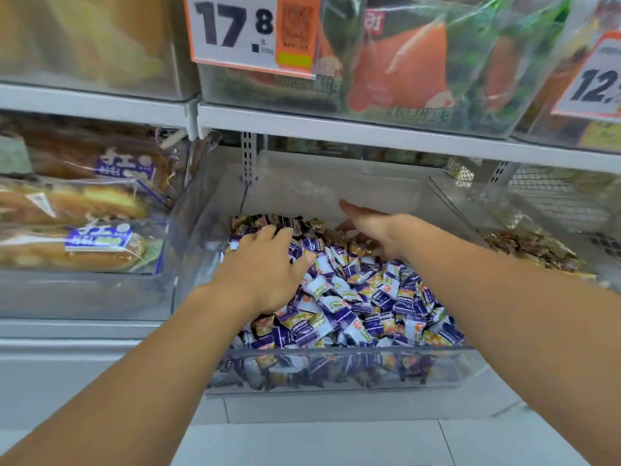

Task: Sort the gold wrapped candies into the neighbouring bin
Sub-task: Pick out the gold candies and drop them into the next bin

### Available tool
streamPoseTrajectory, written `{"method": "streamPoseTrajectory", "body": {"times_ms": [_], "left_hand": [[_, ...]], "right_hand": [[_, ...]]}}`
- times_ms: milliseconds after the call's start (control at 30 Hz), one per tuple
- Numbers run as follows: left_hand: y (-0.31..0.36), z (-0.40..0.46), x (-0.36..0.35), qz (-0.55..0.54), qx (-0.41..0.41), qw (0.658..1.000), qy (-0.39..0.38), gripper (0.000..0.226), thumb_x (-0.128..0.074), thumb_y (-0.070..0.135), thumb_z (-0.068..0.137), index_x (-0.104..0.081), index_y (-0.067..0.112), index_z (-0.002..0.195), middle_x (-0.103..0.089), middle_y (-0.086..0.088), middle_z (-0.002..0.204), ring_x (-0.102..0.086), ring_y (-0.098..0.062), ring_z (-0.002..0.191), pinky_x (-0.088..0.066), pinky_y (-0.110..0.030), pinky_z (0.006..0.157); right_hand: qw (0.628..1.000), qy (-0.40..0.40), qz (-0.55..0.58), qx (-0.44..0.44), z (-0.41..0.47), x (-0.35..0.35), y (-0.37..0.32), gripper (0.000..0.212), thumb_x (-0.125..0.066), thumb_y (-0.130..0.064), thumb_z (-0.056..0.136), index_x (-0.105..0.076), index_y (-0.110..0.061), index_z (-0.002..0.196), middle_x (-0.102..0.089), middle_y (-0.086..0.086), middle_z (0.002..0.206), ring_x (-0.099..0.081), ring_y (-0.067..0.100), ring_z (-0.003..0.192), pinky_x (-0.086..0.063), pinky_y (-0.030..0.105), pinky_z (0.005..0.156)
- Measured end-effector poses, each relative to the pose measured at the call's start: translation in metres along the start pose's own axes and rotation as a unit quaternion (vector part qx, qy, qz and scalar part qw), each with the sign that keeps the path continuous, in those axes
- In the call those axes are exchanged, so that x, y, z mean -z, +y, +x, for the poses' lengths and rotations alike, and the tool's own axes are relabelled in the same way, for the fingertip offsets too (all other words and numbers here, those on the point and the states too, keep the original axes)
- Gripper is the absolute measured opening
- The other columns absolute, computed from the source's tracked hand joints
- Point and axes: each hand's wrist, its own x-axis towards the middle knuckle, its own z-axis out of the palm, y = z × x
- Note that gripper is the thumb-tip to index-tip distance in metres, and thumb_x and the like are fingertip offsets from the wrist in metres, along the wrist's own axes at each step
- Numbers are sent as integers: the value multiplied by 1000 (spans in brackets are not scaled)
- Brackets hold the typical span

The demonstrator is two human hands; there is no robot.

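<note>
A clear plastic bin (336,375) on the lower shelf holds a heap of purple-and-white wrapped candies (366,307). Gold wrapped candies (356,242) lie in a patch at the back of the heap. My left hand (265,267) lies palm down on the candies at the back left, fingers spread and slightly bent. My right hand (373,227) reaches over the gold patch with the thumb stretched out; its fingers dip among the gold candies and are hidden. The neighbouring bin (571,210) on the right holds more gold wrapped candies (527,247).
Packaged bread (77,223) fills the bin to the left. The upper shelf edge (369,132) hangs low over the bins, with bagged snacks and price tags (252,31) above it. A perforated metal upright (249,156) stands behind the candy bin.
</note>
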Motion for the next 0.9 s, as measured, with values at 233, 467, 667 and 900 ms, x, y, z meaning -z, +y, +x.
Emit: {"method": "streamPoseTrajectory", "body": {"times_ms": [233,467,667,900], "left_hand": [[-6,9,1,-54,59,996,33,74,-43,62,96,-28,15,151,-36,-7,153,-38,-33,137,-37,-53,108],[-6,11,3,-55,56,996,30,74,-46,63,94,-28,22,153,-38,-5,154,-37,-32,139,-36,-52,109],[4,9,6,-42,-34,996,66,70,-67,61,76,-51,34,139,-54,7,140,-48,-22,130,-40,-52,105],[9,13,9,-78,-78,990,93,28,-76,33,86,-74,24,113,-72,3,112,-61,-20,111,-49,-38,95]], "right_hand": [[991,-89,95,33,-2,-13,-12,79,-29,-77,91,-35,-26,151,-43,-7,146,-37,22,142,-27,41,113],[991,-30,77,110,-17,-14,0,64,-34,-75,90,-67,-30,121,-42,3,154,-37,29,141,-26,57,117],[982,-16,58,180,-58,-7,16,62,-27,-65,100,-79,-30,95,-61,2,135,-54,22,126,-37,50,112],[972,-100,90,191,-71,12,39,36,-46,2,98,-68,-17,119,-68,2,124,-64,10,112,-53,26,95]]}}
